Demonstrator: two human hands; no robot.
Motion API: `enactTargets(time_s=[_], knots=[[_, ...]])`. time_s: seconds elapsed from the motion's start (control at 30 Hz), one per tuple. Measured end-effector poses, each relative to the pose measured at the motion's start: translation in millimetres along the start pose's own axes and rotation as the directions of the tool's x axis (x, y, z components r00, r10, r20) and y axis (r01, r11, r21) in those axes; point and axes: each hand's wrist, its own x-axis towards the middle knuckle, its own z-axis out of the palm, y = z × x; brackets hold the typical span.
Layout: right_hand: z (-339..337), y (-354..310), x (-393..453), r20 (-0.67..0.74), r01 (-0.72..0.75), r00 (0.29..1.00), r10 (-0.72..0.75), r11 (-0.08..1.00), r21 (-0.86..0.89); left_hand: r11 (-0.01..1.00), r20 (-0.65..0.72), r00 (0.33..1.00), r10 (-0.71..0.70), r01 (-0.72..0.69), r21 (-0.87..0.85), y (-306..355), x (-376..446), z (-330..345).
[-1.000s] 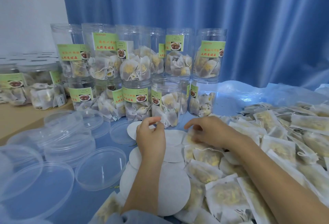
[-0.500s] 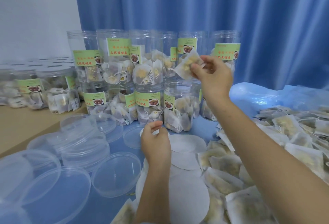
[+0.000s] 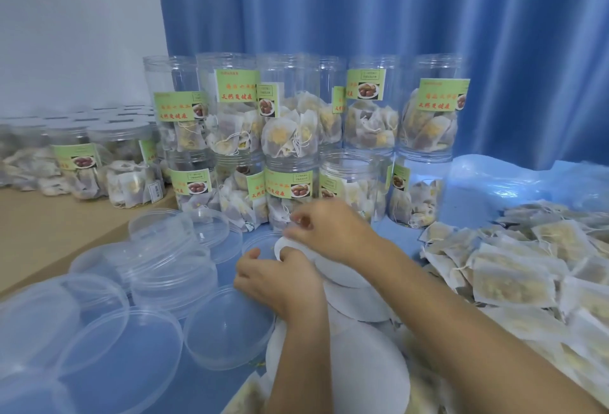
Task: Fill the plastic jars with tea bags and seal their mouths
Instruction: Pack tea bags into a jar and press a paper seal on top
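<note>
Now peeling one white seal disc off the stack mid-desk, just in front of the jars: lift a single edge, check none sticks underneath, keep it flat. Left hand pinches the disc's near rim, fingers curled; right hand pinches its far edge. Tea bags heaped toward the right edge.

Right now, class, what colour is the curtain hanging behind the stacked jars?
Blue. The curtain shows best in the head view, pleated behind the jars.
</note>
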Motion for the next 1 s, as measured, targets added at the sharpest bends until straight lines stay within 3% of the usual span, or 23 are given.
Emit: enactTargets(time_s=[0.07,0.2,0.4,0.6,0.77,0.87,0.93,1.0], knots=[[12.3,-6.0,1.4,0.214,-0.030,0.974,0.067,0.984,-0.175,0.999,-0.003,1.000,-0.019,0.019,-0.027,-0.5,2.9,-1.5],[27.3,-5.3,1.7,0.358,-0.037,0.924,0.138,0.961,-0.275,0.998,0.038,0.998,-0.047,0.048,-0.033,1.1,6.1,-3.0],[31.5,2.2,-2.9,0.277,0.044,0.961,0.019,0.975,-0.219,0.996,0.141,0.986,-0.092,0.092,0.006,-2.1,13.6,5.4],[38.9,-3.1,-5.4,0.303,0.240,0.937,-0.175,0.952,-0.192,0.979,0.092,0.986,-0.140,0.152,-0.135,-0.7,17.8,4.9],[34.3,-0.9,-6.3,0.135,0.176,0.973,-0.186,0.980,0.088,0.918,0.077,0.984,-0.158,0.175,-0.355,3.0,18.8,0.4],[24.6,0.9,-5.4,-0.022,0.088,0.996,-0.086,0.930,0.358,0.890,0.118,0.991,-0.063,0.109,-0.442,3.3,17.5,0.3],[16.8,2.5,-5.6,-0.084,0.030,0.996,0.035,0.746,0.665,0.893,0.145,0.989,0.014,0.052,-0.446,4.2,16.7,1.8],[10.1,6.6,-4.8,-0.032,-0.030,0.991,0.127,0.462,0.887,0.885,0.128,0.990,0.067,0.000,-0.465,4.7,16.1,1.3]])
